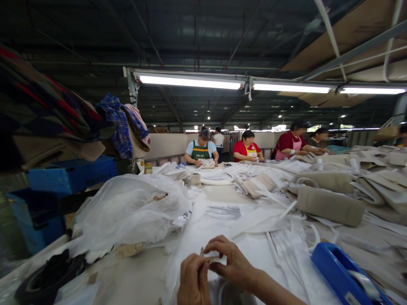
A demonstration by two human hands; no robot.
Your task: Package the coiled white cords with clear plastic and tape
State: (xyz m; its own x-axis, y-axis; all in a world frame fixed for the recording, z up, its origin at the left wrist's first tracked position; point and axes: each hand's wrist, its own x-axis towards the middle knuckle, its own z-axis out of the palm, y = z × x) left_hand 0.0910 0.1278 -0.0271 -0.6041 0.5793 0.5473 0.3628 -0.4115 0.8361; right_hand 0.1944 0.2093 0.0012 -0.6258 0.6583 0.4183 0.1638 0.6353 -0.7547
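My left hand (pixel 193 279) is at the bottom centre, its fingers pressed together around something small that I cannot make out. Close beside it on the right, my right hand (pixel 231 262) has thumb and fingers curled in a pinch on a small, thin, light-coloured piece between the two hands. A narrow metallic tip shows just above the fingertips. Beneath both hands lies white sheet material (pixel 219 226) spread over the table, with a greyish shape partly hidden below my right hand.
A clear plastic bag (pixel 127 212) lies at left, near a black coiled item (pixel 47 275). The blue tape dispenser (pixel 346 275) sits at right. Rolled beige pieces (pixel 330 205) pile up behind it. Blue crates (pixel 73 173) stand far left. Several people work across the table.
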